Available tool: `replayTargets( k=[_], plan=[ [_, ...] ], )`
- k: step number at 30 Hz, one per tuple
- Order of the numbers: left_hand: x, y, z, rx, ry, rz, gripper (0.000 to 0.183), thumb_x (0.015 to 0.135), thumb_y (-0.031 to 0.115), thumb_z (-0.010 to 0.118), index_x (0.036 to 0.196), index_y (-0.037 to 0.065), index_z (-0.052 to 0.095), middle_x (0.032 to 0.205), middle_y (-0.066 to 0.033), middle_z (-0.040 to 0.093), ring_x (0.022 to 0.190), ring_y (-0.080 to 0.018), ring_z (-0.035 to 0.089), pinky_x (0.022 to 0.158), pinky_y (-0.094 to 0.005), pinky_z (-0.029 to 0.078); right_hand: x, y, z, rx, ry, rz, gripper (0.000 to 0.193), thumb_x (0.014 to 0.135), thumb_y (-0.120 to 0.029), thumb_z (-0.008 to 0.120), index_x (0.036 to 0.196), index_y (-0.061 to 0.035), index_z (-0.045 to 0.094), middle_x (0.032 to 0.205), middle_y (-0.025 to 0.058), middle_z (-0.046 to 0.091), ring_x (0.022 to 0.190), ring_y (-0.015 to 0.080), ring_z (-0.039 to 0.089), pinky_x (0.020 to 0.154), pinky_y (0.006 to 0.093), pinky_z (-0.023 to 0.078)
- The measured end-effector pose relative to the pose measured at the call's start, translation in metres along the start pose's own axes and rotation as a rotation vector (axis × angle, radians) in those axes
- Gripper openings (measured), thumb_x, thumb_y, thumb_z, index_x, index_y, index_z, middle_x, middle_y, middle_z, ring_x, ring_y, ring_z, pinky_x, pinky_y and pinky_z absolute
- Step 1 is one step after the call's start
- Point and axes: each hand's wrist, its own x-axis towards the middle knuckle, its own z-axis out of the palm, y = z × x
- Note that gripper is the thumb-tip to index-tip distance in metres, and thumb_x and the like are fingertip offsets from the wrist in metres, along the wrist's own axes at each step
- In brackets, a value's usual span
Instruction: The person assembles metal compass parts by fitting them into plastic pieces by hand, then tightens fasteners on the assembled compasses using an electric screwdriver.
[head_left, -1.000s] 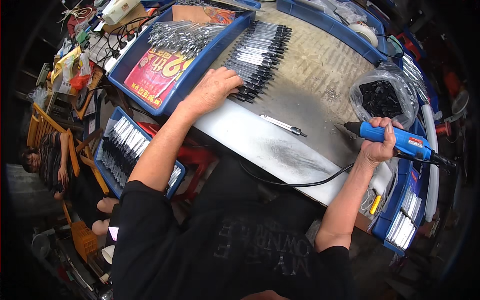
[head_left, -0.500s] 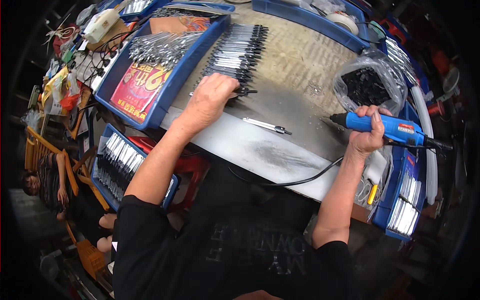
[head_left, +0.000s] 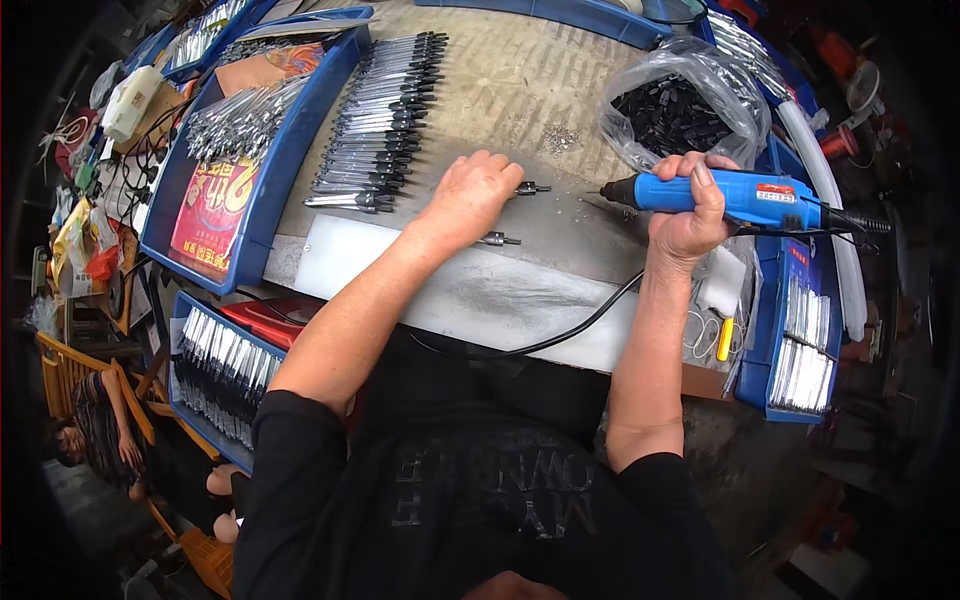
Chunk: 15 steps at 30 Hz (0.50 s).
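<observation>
My right hand [head_left: 690, 205] is wrapped round a blue electric screwdriver [head_left: 745, 197], its black nose pointing left over the bench. In my left hand [head_left: 475, 195] is a slim pen-shaped piece [head_left: 532, 187]; only its dark tip shows beyond the closed fingers, facing the screwdriver's nose with a gap between them. Another slim silver piece [head_left: 498, 238] lies on the bench, mostly hidden behind my left wrist. To the left, a row of silver pen-shaped pieces [head_left: 385, 110] with black ends lies side by side. A clear plastic bag [head_left: 625, 100] of small black parts sits beyond the screwdriver.
A blue tray [head_left: 262, 215] holding loose silver pieces stands at the left. More filled blue trays [head_left: 262, 345] [head_left: 775, 395] flank the bench. A black cable [head_left: 560, 335] crosses the white front strip [head_left: 450, 285]. A yellow-handled tool [head_left: 725, 340] lies at right. Another person [head_left: 105, 425] sits at lower left.
My left hand has moved right, from the row of pieces toward the screwdriver, carrying a pen-shaped piece. The whole view has shifted; my right hand keeps its hold on the screwdriver.
</observation>
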Motion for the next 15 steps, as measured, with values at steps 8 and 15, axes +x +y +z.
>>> replayTargets(
  k=[8, 15],
  plan=[
    [0.000, -0.003, 0.000, -0.149, 0.001, -0.047, 0.016, 0.070, 0.011, 0.065, 0.083, 0.003, 0.059, 0.077, -0.0097, 0.056, 0.079, -0.0282, 0.053, 0.070, -0.0376, 0.044, 0.002, -0.001, -0.002, 0.014, -0.002, 0.012, 0.030, 0.067, -0.003, 0.059, 0.093, 0.0047, 0.046, 0.070, 0.0128, 0.051, 0.054, 0.0221, 0.054, 0.056, 0.0328, 0.046],
    [0.009, 0.003, 0.004, -0.104, -0.012, -0.110, 0.013, 0.074, 0.012, 0.062, 0.082, 0.002, 0.058, 0.079, -0.0125, 0.056, 0.079, -0.0313, 0.055, 0.069, -0.0399, 0.044, 0.001, 0.001, -0.001, 0.030, -0.012, -0.003, 0.031, 0.067, -0.003, 0.059, 0.094, 0.0050, 0.045, 0.070, 0.0129, 0.051, 0.054, 0.0218, 0.054, 0.056, 0.0329, 0.046]
  ],
)
